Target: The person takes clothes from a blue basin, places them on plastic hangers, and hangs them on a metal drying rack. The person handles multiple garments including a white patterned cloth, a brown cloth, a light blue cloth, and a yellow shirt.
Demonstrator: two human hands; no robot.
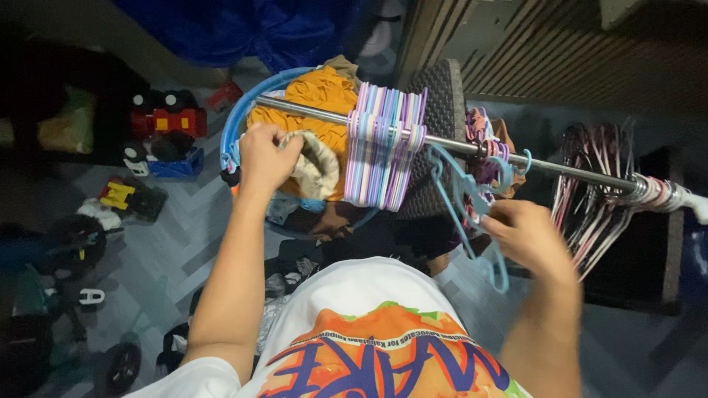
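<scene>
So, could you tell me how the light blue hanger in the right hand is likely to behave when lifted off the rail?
The light blue hanger looks thin and plastic, so probably light and fairly stiff. Its hook may snag neighbouring hangers on the rail.

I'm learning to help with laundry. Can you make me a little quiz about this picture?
1. True or false: the left hand grips a beige cloth.
2. What does the right hand hold? A) light blue hanger B) toy truck C) shoe
3. Fill in: the bunch of purple hangers hangs on a metal ____.

Key: 1 true; 2 A; 3 rail.
</scene>
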